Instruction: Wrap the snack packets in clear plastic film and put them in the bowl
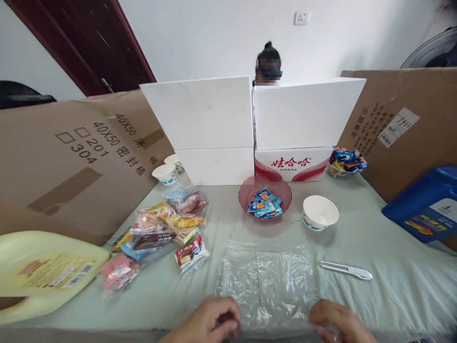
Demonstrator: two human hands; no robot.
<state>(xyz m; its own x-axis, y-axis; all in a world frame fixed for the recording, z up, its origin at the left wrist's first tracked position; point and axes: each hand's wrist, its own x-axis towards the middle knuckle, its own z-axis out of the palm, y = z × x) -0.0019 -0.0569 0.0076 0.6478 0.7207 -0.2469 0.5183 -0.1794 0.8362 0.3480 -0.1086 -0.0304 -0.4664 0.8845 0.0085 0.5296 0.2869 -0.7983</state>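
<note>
Squarely between the two hands, a clear, crinkled sheet-like plastic bag lies flat on the table with the pale green cloth cover, its near edge close to the table's front edge. The left hand is at the bag's near left corner and the right hand at its near right corner, so neither is plainly nearer; most of the plastic stretches forward, away from both sets of fingers. A crease runs down its middle, roughly front to back. It looks somewhat wider from side to side than deep, though the slanted view makes its true long axis hard to judge.

The left fingers are curled, with a narrow gap between thumb and forefinger; whether a fold of plastic is caught there, I cannot tell. The right fingers bend down over the corner, the thumb mostly hidden, and I cannot tell whether they pinch the edge or merely touch it.

Just right of the bag lies a slim white utility knife, nearer the right hand, its handle end pointing rightward. Beyond the bag stand a translucent pink scalloped bowl holding small blue packets and a white paper bowl. A red-and-white wrapped snack lies to the left.
</note>
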